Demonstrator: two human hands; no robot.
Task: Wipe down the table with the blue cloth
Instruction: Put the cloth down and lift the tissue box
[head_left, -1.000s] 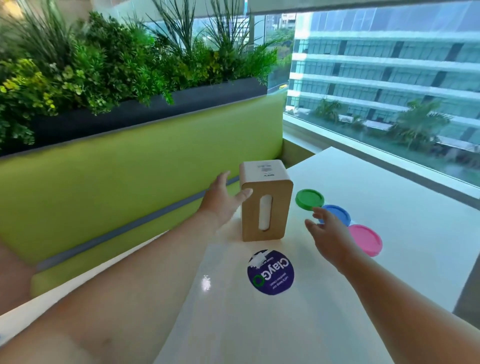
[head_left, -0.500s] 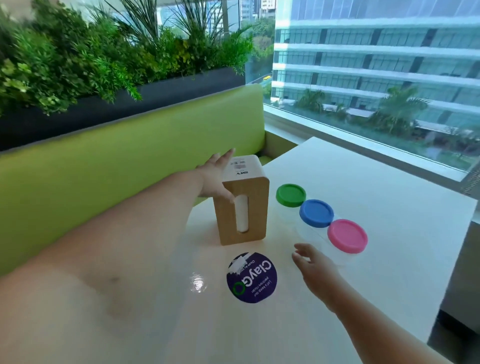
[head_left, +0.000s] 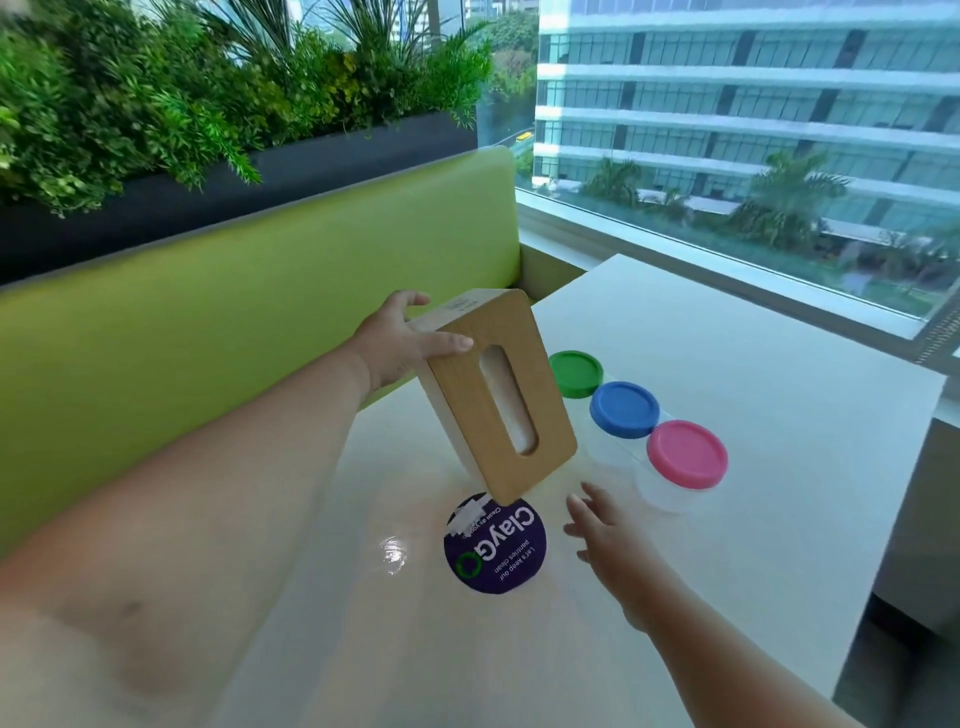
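At 9 o'clock: green bench (head_left: 208, 322), planter (head_left: 156, 114) above it at 11. Left of centre: left hand (head_left: 400, 348) clamped on top end of wooden tissue box (head_left: 467, 415), thumb across the slotted face, fingers curled round the far side. Box tilted, top leaning toward 11, low corner at upper rim of purple sticker (head_left: 493, 551); touching table or lifted, cannot tell. Sticker flat on white table (head_left: 779, 493), near centre. At 3 o'clock of sticker: right hand (head_left: 605, 538), fingers straight and spread, holding nothing, low over the table. At 1 o'clock of that hand: three clear tubs, close-set row from 11 toward 5, green lid (head_left: 575, 373), blue lid (head_left: 623, 408), pink lid (head_left: 685, 453). Window (head_left: 727, 156) from 1 to 3. Cloth's place: cannot tell.
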